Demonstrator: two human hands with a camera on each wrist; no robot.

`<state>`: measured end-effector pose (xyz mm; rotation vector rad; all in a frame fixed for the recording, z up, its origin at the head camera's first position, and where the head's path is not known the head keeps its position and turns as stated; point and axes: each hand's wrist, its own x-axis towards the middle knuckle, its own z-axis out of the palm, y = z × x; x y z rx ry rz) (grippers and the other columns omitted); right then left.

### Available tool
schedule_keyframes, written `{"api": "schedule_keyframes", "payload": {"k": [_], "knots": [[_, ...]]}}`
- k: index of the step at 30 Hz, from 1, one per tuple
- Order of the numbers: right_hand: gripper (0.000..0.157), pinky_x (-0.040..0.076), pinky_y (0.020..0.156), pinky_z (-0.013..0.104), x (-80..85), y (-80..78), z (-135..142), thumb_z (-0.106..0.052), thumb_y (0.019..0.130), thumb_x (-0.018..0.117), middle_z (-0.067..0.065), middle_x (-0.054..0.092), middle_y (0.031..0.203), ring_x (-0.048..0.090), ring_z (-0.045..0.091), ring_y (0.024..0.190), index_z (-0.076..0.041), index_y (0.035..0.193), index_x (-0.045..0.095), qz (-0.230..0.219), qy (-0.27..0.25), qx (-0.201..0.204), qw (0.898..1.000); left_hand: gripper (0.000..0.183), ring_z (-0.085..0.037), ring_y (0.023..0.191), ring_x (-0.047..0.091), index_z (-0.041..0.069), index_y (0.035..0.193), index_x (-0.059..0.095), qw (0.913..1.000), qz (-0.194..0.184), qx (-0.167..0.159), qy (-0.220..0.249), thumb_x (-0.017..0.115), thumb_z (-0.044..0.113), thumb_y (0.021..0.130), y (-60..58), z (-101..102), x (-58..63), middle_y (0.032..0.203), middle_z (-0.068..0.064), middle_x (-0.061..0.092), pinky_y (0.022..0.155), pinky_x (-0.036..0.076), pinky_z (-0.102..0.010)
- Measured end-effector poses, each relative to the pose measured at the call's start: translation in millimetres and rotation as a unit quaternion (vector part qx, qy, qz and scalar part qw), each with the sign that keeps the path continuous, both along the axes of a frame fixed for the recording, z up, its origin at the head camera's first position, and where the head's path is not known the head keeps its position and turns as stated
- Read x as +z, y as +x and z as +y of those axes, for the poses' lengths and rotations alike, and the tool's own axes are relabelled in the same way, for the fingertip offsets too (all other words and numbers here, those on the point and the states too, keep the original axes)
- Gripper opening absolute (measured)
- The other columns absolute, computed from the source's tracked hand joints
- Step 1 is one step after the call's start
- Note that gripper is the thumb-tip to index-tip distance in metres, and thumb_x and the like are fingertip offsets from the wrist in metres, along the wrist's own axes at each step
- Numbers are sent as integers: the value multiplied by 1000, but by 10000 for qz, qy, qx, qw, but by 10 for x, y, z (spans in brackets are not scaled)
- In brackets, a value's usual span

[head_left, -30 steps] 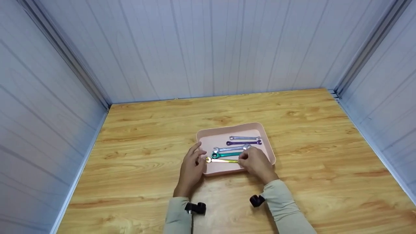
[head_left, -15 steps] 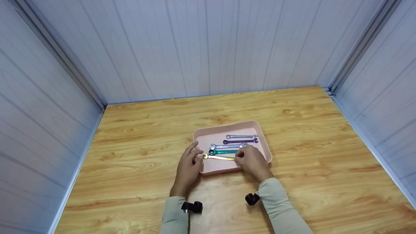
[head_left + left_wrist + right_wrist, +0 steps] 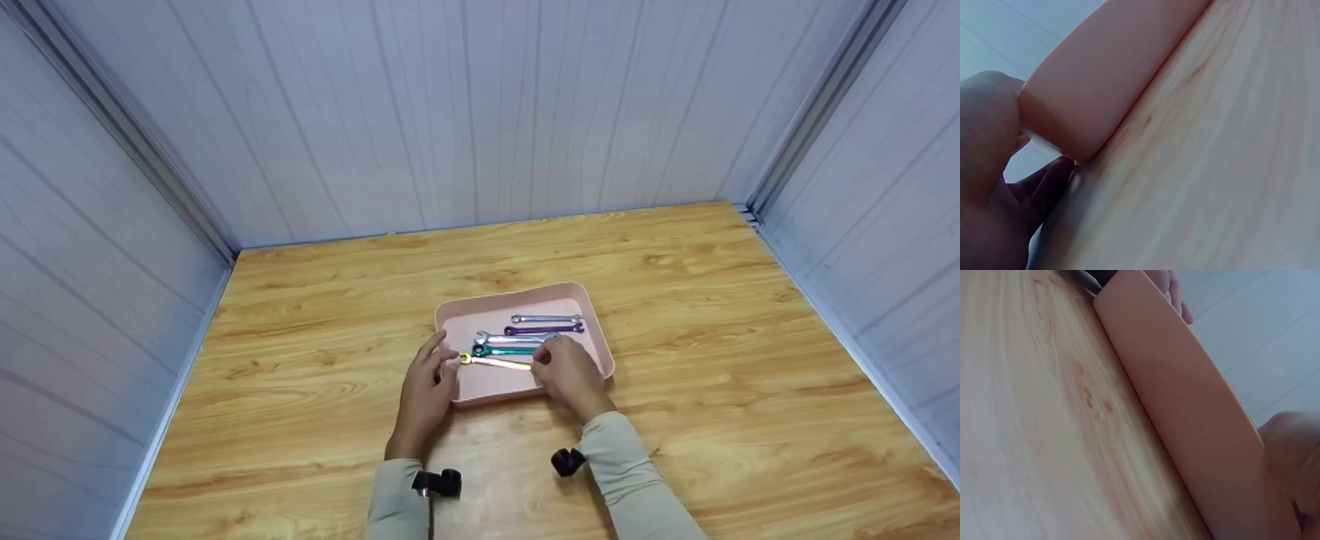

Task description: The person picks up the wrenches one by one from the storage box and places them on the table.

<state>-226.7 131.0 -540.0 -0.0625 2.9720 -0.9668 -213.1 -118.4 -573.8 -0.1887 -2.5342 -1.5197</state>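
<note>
Pale panelled walls fill the top of the frame, wooden table below. Pink tray sits just below and right of centre, wrenches inside. Over the last second the head view has slid, so everything shows further left; tray looks unmoved on the table. Real change is small: yellow wrench, lowest in the tray, slants slightly more, right end down. From where I stand, right hand pinches that right end, fingers curled; left hand, fingers loose, is at the tray's left wall, contact with the wrench unclear. Green wrench, large silver wrench, purple wrench, small silver wrench keep their order above. My read: fine adjusting, wrench not yet released.
</note>
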Motion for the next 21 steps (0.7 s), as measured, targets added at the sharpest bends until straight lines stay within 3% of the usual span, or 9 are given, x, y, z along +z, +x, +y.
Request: {"api": "schedule_keyframes", "payload": {"k": [4,12,16,21], "knots": [[4,52,76,35,-3,-21,11,-13,82,75,-5,65,83,60,15,81,-16,83,73,-161,-221,193,9994,19,-24,142,39,8,111,73,9999,-99,10,-54,59,12,99,-23,-10,24,152,4,46,115,31,-45],[5,53,76,34,110,-131,276,-10,82,74,-3,69,82,62,14,80,-11,87,75,-513,-544,1097,9912,18,-23,141,39,8,110,73,10000,-75,-50,-14,60,10,98,-99,145,20,151,4,47,114,32,-43],[5,53,74,34,144,-207,213,-11,84,77,-2,69,83,62,14,81,-11,89,76,-815,-458,1544,9836,17,-23,140,41,7,108,73,10000,32,-4,60,61,9,97,-68,106,-12,150,3,48,111,36,-43],[6,52,71,32,150,-301,67,-12,83,79,-2,69,81,61,13,77,-10,88,76,-806,-388,2202,9713,17,-23,136,44,6,107,73,9998,87,159,53,59,8,97,-27,47,-6,150,-1,48,103,43,-44]]}}
